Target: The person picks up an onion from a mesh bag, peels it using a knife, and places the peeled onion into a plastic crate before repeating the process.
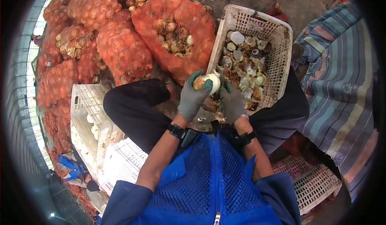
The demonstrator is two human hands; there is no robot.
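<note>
In my gloved left hand [191, 99] is a partly peeled onion [214, 84], with white flesh bared on one side and brown skin left on the other. My right hand [232, 103], also gloved, is closed just to the right of the onion. Its fingers are bent inward, and I cannot make out what they hold. Just beyond both hands is a white plastic crate [284, 50] with onion skins and cut onion ends [245, 60] in it. An open red mesh sack [148, 17] of unpeeled onions [173, 36] lies ahead on the left.
Full red mesh sacks [120, 44] are piled on the left. White crates [90, 92] with peeled onions [95, 131] stand beside my left knee. A striped cloth [341, 84] hangs at right, above another crate [315, 184].
</note>
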